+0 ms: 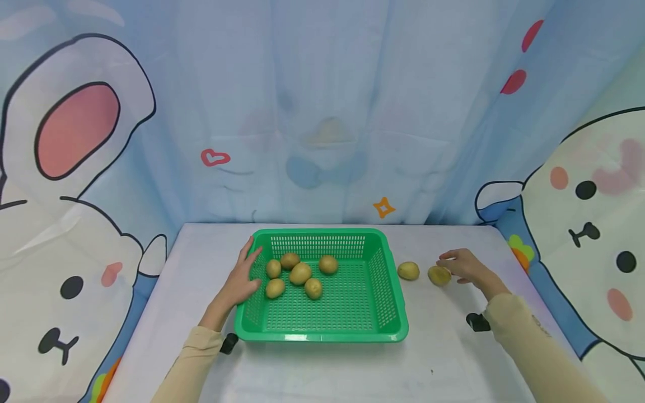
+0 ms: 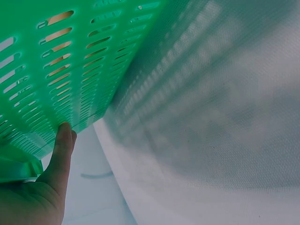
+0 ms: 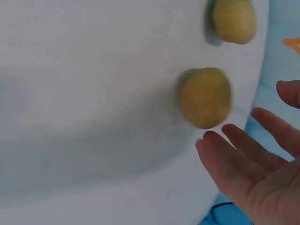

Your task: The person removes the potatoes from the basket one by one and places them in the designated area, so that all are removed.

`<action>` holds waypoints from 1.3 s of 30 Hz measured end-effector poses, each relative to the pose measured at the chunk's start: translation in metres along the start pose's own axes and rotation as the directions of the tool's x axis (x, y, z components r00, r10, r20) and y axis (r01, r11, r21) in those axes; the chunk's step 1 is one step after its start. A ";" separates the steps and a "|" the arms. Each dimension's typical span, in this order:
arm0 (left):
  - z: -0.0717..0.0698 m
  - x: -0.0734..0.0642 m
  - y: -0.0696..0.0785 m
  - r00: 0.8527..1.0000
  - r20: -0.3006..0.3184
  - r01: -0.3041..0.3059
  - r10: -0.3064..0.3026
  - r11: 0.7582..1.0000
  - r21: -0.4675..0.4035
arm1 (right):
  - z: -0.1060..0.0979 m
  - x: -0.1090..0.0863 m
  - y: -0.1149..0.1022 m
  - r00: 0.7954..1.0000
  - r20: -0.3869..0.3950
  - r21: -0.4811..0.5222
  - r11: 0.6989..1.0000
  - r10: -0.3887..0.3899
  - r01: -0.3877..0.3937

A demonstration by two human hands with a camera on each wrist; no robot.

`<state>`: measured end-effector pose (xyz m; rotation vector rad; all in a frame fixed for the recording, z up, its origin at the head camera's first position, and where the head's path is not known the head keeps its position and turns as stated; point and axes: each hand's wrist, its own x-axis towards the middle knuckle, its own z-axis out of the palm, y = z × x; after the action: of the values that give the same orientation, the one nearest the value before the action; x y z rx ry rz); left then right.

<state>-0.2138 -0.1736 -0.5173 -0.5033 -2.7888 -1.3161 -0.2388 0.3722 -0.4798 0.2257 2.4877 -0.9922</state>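
Potato, one [image 1: 440,275]: on the table [image 1: 403,369], right of the basket [image 1: 347,337], the outer of two loose pieces. Yellow-brown, rounded, smooth-looking skin. By judgement firm and fairly light for its size, apt to roll if nudged off-centre, perhaps slick if damp; hard to crush, though the skin may bruise. Best hold: thumb and fingers on opposite sides, across the widest part.

Potato, second [image 1: 409,271]: on the table between the first potato and the basket, near the basket's right wall; likely to handle alike.

Potatoes, six [image 1: 300,273]: lying in the basket, toward its left and middle.

Basket: green, slotted walls, probably light, somewhat flexible plastic; best held by the rim.

Right hand [image 1: 466,266]: released, grasping nothing. It reaches in from the right side, fingers loosely bent toward the first potato, thumb standing apart. The right wrist view shows fingertips just beside the potato; whether any touches cannot be told.

Left hand [image 1: 241,285]: spread at the basket's left rim, fingers fairly straight, neither clenched nor wrapped round it. The left wrist view shows fingers along the outer wall; how hard they press cannot be told.
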 end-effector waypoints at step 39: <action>0.000 0.001 -0.003 1.000 0.000 -0.017 0.017 1.000 -0.006 | 0.143 0.041 -0.158 0.971 0.135 0.234 0.959 -0.195 0.160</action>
<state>-0.2152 -0.1755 -0.5195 -0.5266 -2.7746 -1.3218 -0.2742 0.1589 -0.4940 -0.0096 2.2830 -1.3120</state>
